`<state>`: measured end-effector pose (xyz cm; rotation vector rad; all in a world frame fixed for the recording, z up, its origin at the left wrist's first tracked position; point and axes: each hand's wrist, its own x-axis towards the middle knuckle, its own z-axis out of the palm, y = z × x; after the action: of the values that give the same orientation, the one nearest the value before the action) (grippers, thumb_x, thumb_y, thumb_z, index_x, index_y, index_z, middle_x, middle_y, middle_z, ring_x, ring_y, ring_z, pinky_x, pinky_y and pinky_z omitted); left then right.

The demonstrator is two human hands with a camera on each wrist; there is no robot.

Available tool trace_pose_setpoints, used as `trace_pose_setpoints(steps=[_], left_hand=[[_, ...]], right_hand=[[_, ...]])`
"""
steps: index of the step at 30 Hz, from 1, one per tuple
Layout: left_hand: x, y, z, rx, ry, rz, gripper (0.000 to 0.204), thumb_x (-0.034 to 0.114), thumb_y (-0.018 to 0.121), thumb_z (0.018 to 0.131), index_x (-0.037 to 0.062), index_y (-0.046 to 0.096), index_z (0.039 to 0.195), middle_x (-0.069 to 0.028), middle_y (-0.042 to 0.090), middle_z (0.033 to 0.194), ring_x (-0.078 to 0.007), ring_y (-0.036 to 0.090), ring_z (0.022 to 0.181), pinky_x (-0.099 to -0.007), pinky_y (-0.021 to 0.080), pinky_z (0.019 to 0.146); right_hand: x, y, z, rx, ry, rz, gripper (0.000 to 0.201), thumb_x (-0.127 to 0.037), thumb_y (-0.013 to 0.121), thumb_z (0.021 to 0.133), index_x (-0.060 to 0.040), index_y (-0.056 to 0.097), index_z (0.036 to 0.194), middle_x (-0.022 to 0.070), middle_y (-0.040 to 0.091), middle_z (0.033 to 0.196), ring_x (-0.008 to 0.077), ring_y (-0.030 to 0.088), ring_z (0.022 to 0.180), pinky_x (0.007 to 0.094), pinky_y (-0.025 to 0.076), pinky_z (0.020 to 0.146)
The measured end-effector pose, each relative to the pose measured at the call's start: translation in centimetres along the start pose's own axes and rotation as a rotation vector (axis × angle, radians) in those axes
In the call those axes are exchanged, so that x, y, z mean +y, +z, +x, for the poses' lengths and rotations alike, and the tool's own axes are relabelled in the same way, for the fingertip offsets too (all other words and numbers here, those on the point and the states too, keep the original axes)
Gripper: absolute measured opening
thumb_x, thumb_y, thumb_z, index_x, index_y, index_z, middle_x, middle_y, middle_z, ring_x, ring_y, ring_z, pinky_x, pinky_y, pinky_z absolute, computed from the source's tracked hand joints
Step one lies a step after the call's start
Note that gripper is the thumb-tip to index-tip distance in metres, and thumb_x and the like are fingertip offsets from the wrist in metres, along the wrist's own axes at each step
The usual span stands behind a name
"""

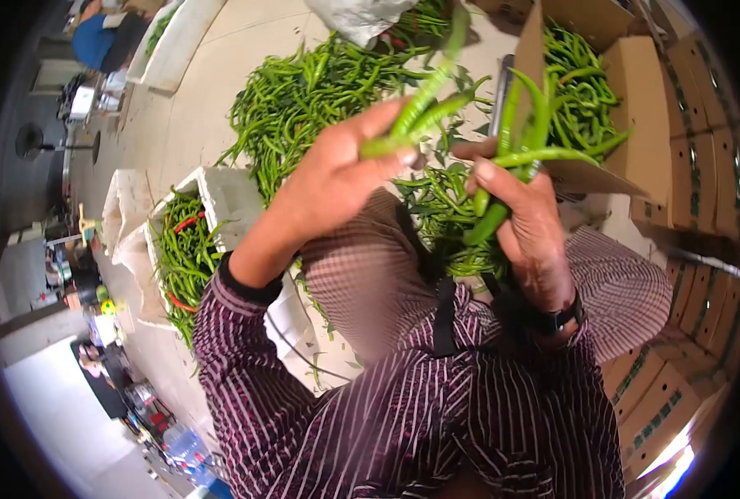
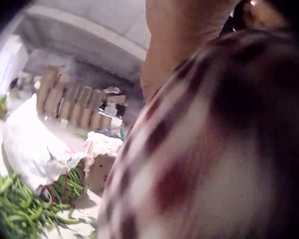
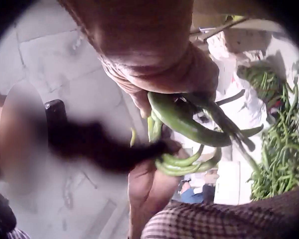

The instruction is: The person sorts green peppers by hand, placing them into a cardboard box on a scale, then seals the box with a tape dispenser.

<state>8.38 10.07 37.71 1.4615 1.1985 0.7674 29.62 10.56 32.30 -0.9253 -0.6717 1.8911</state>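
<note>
My left hand [image 1: 336, 170] grips a few peppers [image 1: 421, 101]; my right hand [image 1: 534, 229] grips others, near the box [image 1: 646, 108] and pile [image 1: 303, 96]. A light hold around their middles should spare them bruising or snapping.

A produce packing area, shown by stacked cartons [image 1: 694, 150], white crates [image 1: 228, 200] and peppers [image 1: 303, 91] heaped on the floor [image 1: 220, 50].

In head view, the white sack [image 1: 355, 15] is cut off — a raised pepper [image 1: 430, 86] blurred.
</note>
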Motion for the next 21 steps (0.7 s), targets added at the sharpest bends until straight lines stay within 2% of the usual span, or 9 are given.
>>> trace_pose_setpoints(steps=[3, 8, 10, 12, 14, 16, 18, 19, 21], left_hand=[[1.2, 3.6, -0.2, -0.014, 0.323, 0.683, 0.061, -0.001, 0.054, 0.082, 0.0012, 0.039, 0.140, -0.0215, 0.058, 0.115, -0.0356, 0.059, 0.103, -0.0372, 0.045, 0.092], [4.8, 6.7, -1.7, -0.203, 0.223, 0.919, 0.061, -0.001, 0.058, 0.079, -0.0005, 0.040, 0.138, -0.0202, 0.057, 0.112, -0.0345, 0.057, 0.099, -0.0452, 0.042, 0.087], [5.1, 7.4, -2.0, -0.053, 0.503, 0.899, 0.054, 0.001, 0.059, 0.080, -0.0007, 0.047, 0.133, -0.0195, 0.057, 0.112, -0.0334, 0.056, 0.100, -0.0433, 0.042, 0.089], [5.9, 8.0, -3.1, -0.012, 0.554, 0.788, 0.044, 0.002, 0.059, 0.083, -0.0014, 0.053, 0.126, -0.0184, 0.059, 0.108, -0.0332, 0.058, 0.095, -0.0416, 0.045, 0.086], [5.3, 8.5, -4.2, 0.250, 0.689, 0.794, 0.041, -0.002, 0.059, 0.083, -0.0021, 0.054, 0.123, -0.0173, 0.061, 0.102, -0.0339, 0.060, 0.090, -0.0396, 0.047, 0.082], [2.9, 10.1, -5.0, 0.317, 0.663, 0.662, 0.041, -0.003, 0.063, 0.080, -0.0031, 0.056, 0.121, -0.0165, 0.063, 0.094, -0.0343, 0.060, 0.083, -0.0393, 0.049, 0.079], [1.0, 12.1, -5.3, 0.185, 0.340, 0.768, 0.051, -0.001, 0.069, 0.076, -0.0034, 0.052, 0.125, -0.0177, 0.061, 0.101, -0.0346, 0.059, 0.088, -0.0388, 0.049, 0.083], [0.7, 13.1, -4.5, 0.076, 0.291, 0.799, 0.060, 0.002, 0.073, 0.075, -0.0030, 0.048, 0.129, -0.0183, 0.058, 0.109, -0.0346, 0.058, 0.093, -0.0386, 0.047, 0.088], [-0.4, 14.2, -4.4, -0.091, 0.165, 0.536, 0.066, 0.009, 0.075, 0.076, -0.0029, 0.044, 0.133, -0.0179, 0.055, 0.116, -0.0325, 0.056, 0.098, -0.0381, 0.046, 0.091]], right_hand=[[-1.4, 1.0, -1.0, -0.048, 0.037, 0.212, 0.032, -0.011, 0.073, 0.083, -0.0023, 0.059, 0.111, 0.0026, 0.063, 0.093, 0.0096, 0.059, 0.080, 0.0244, 0.047, 0.068], [-2.7, 0.1, -3.1, -0.027, 0.014, 0.280, 0.030, -0.009, 0.071, 0.084, -0.0031, 0.060, 0.111, 0.0015, 0.064, 0.093, 0.0090, 0.059, 0.080, 0.0241, 0.047, 0.069], [-3.3, -2.3, -3.9, -0.106, -0.076, 0.176, 0.028, -0.007, 0.070, 0.083, -0.0022, 0.062, 0.109, 0.0017, 0.066, 0.092, 0.0095, 0.060, 0.078, 0.0242, 0.048, 0.071], [-4.8, -3.1, -5.0, 0.011, -0.134, 0.235, 0.030, -0.004, 0.069, 0.081, -0.0015, 0.061, 0.110, 0.0040, 0.067, 0.093, 0.0115, 0.062, 0.079, 0.0233, 0.049, 0.070], [-4.8, -5.9, -5.2, 0.069, -0.207, 0.317, 0.034, -0.004, 0.067, 0.082, -0.0024, 0.058, 0.114, 0.0065, 0.067, 0.097, 0.0120, 0.063, 0.084, 0.0224, 0.049, 0.070], [-4.8, -9.4, -5.2, -0.103, -0.250, 0.362, 0.036, -0.006, 0.059, 0.086, -0.0053, 0.048, 0.121, 0.0060, 0.057, 0.099, 0.0122, 0.052, 0.075, 0.0274, 0.050, 0.076], [-4.5, -11.0, -5.5, -0.130, -0.306, 0.428, 0.035, -0.006, 0.058, 0.086, -0.0055, 0.047, 0.119, 0.0049, 0.055, 0.097, 0.0148, 0.053, 0.079, 0.0301, 0.051, 0.079], [-4.5, -11.2, -5.7, -0.122, -0.311, 0.424, 0.035, -0.006, 0.058, 0.086, -0.0055, 0.047, 0.119, 0.0049, 0.055, 0.097, 0.0148, 0.053, 0.079, 0.0301, 0.051, 0.079], [-4.3, -11.2, -6.0, -0.034, -0.237, 0.491, 0.032, -0.007, 0.058, 0.087, -0.0054, 0.046, 0.116, 0.0042, 0.054, 0.095, 0.0165, 0.053, 0.085, 0.0322, 0.050, 0.084]])
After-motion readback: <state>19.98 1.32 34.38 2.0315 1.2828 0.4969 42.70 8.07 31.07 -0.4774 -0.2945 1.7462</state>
